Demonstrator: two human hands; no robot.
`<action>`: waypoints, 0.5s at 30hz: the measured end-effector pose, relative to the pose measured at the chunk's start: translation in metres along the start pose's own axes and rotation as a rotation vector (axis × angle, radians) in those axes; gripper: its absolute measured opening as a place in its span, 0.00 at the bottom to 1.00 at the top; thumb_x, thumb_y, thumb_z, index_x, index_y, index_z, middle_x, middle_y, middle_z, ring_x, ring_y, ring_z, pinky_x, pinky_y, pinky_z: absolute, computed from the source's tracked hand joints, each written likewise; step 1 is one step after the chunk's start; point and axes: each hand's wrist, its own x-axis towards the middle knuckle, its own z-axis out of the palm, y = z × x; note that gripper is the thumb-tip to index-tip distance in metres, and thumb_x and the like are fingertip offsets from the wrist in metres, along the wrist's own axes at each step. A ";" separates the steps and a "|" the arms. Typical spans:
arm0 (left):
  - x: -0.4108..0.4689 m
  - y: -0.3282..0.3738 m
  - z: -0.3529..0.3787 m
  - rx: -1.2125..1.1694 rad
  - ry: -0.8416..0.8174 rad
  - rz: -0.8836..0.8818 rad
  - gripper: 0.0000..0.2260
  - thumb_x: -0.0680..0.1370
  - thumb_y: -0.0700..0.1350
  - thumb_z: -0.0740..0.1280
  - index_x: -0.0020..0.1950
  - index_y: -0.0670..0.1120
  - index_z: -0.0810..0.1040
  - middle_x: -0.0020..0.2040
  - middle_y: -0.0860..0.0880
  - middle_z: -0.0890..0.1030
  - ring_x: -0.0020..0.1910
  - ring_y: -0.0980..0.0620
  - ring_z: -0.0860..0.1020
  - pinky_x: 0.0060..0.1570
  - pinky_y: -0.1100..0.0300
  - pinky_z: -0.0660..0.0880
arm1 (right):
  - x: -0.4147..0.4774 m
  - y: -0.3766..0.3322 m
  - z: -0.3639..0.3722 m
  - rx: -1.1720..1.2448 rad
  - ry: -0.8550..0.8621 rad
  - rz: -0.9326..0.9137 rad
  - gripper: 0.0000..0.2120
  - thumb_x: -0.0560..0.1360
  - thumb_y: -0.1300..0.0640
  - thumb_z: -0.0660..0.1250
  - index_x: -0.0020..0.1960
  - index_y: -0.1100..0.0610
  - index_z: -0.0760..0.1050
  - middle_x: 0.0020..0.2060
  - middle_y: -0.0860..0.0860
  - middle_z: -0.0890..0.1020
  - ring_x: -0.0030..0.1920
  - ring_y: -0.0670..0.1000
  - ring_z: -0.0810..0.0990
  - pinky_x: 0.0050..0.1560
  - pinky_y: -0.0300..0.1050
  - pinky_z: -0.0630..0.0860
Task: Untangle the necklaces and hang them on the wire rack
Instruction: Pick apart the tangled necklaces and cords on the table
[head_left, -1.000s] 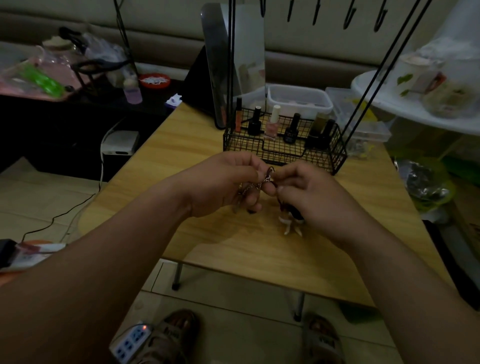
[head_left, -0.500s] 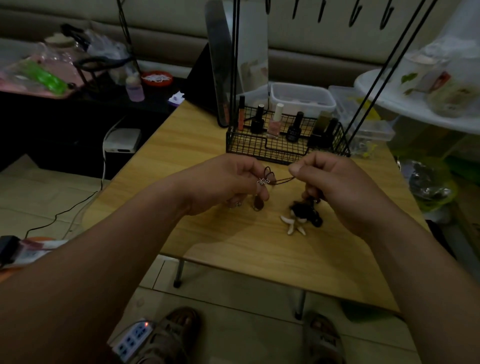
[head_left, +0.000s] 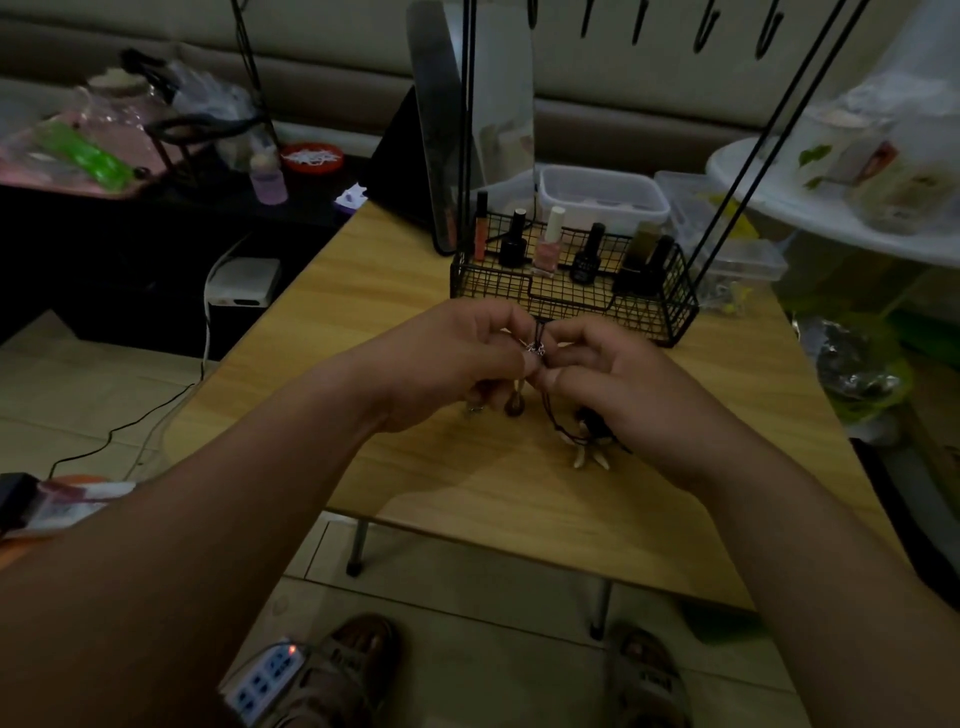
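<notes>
Left hand (head_left: 457, 364) and right hand (head_left: 628, 389) both pinch the tangled necklaces (head_left: 535, 348): thin black cord, small silver links, pale tooth-shaped pendants.

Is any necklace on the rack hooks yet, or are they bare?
Bare: the visible hooks carry nothing. The necklaces are low over the table, pinched between the left hand and right hand.

Wire rack (head_left: 571, 291) on the table (head_left: 363, 291), behind both hands; tangled necklaces (head_left: 582, 436) between and below them.
</notes>
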 end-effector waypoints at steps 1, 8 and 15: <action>0.000 0.000 0.001 0.016 0.003 0.003 0.06 0.82 0.35 0.66 0.59 0.39 0.79 0.38 0.45 0.80 0.32 0.54 0.75 0.33 0.59 0.69 | 0.000 -0.001 0.001 0.011 -0.016 0.001 0.10 0.80 0.57 0.70 0.61 0.51 0.78 0.47 0.51 0.88 0.47 0.53 0.85 0.52 0.57 0.80; -0.002 0.001 -0.005 0.025 0.054 -0.030 0.07 0.83 0.35 0.66 0.60 0.36 0.76 0.47 0.43 0.87 0.31 0.53 0.76 0.31 0.62 0.71 | -0.002 0.001 -0.009 -0.148 0.111 0.004 0.06 0.82 0.54 0.68 0.49 0.54 0.81 0.32 0.48 0.79 0.26 0.39 0.74 0.26 0.34 0.70; -0.003 0.002 -0.003 -0.027 0.072 -0.037 0.03 0.83 0.36 0.65 0.56 0.41 0.76 0.49 0.43 0.88 0.34 0.52 0.77 0.31 0.63 0.71 | 0.002 0.009 -0.011 -0.298 0.343 0.055 0.04 0.81 0.51 0.68 0.54 0.49 0.80 0.49 0.46 0.81 0.49 0.48 0.80 0.45 0.45 0.73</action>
